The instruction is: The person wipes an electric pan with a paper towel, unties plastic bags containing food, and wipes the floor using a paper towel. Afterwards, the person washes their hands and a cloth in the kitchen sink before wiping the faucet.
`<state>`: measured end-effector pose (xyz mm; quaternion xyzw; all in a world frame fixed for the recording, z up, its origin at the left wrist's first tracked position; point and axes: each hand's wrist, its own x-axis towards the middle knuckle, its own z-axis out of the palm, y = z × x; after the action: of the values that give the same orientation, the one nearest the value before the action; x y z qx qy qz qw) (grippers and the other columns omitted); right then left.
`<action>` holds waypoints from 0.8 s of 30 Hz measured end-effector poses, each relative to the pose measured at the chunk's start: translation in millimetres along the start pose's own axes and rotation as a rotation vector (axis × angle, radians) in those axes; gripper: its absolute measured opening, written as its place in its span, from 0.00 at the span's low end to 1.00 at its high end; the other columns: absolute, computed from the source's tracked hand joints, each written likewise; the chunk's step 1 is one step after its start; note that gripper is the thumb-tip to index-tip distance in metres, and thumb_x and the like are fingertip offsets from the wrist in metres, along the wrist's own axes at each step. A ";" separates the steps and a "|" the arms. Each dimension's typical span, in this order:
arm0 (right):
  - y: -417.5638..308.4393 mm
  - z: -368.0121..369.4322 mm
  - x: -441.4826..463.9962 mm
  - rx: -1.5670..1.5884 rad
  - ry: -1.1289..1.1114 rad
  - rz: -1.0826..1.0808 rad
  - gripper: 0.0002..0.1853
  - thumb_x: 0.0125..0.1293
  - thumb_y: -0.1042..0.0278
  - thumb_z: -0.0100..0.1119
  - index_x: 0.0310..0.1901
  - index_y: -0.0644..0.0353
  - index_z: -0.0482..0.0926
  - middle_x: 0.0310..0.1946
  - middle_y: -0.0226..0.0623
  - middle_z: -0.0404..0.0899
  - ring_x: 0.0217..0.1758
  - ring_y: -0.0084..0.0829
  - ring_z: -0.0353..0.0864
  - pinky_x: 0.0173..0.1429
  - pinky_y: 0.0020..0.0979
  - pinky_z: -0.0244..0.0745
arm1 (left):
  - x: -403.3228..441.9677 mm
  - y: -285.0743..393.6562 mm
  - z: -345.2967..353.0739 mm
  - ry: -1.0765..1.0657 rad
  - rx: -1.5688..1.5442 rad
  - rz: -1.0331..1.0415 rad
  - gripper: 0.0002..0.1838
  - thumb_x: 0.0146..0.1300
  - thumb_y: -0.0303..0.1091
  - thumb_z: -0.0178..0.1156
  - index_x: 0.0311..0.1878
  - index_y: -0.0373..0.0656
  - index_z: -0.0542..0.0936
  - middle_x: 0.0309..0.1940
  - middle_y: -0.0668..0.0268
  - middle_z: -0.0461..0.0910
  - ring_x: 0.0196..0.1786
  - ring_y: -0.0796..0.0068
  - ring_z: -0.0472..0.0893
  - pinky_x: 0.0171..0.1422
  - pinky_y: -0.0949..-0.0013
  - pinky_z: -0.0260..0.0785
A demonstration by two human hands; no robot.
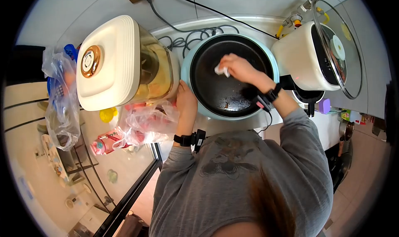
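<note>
A round electric frying pan (231,81) with a light blue outer wall and a dark inside stands in front of me. My right hand (237,68) is over its cooking surface, fingers closed around a crumpled white paper towel (222,71). Wet, shiny streaks and a small brownish residue show on the lower part of the dark surface. At the pan's left side, my left hand (186,100) grips the outer wall, its fingers close together and partly hidden. Both wrists wear black straps with small devices.
Left of the pan stands a large clear container (156,68) with a cream lid (106,62). Plastic bags (145,118) and a pink-labelled bottle (109,142) lie below it. At right are a white appliance (305,56) and a glass lid (337,50). Grey cords (183,41) coil behind.
</note>
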<state>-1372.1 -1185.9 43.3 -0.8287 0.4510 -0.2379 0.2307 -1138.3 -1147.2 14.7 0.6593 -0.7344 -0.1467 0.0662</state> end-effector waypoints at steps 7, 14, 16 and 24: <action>-2.9 46.7 -13.8 0.037 -0.093 0.064 0.09 0.48 0.76 0.49 0.31 0.53 0.76 0.35 0.34 0.70 0.40 0.38 0.69 0.43 0.34 0.68 | 2.1 0.9 4.5 -0.004 0.061 -0.026 0.26 0.55 0.26 0.44 0.57 0.28 0.54 0.47 0.48 0.66 0.43 0.53 0.72 0.44 0.62 0.68; -14.3 35.8 -51.6 0.448 -0.271 0.056 0.15 0.46 0.82 0.46 0.36 0.55 0.75 0.34 0.37 0.73 0.40 0.39 0.73 0.45 0.31 0.68 | 3.2 5.9 -4.5 -0.046 -0.003 -0.051 0.27 0.51 0.25 0.46 0.55 0.24 0.54 0.46 0.43 0.66 0.44 0.49 0.71 0.47 0.59 0.66; 2.7 20.2 -38.6 0.660 -0.220 0.337 0.16 0.50 0.81 0.44 0.43 0.59 0.70 0.33 0.41 0.75 0.36 0.32 0.75 0.40 0.31 0.69 | 4.0 5.8 -3.4 -0.050 -0.004 -0.058 0.26 0.52 0.25 0.45 0.55 0.24 0.55 0.45 0.42 0.66 0.44 0.49 0.71 0.47 0.59 0.66; 21.1 4.4 -16.7 -0.296 0.205 0.211 0.10 0.46 0.75 0.53 0.34 0.59 0.68 0.28 0.40 0.68 0.37 0.42 0.71 0.39 0.36 0.67 | 4.0 7.6 -4.8 -0.063 -0.012 -0.070 0.25 0.54 0.26 0.43 0.56 0.25 0.54 0.47 0.42 0.65 0.46 0.49 0.71 0.49 0.59 0.65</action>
<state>-1391.0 -1181.1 24.2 -0.7733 0.5864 -0.2266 0.0830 -1144.6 -1151.0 21.2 0.6791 -0.7119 -0.1738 0.0418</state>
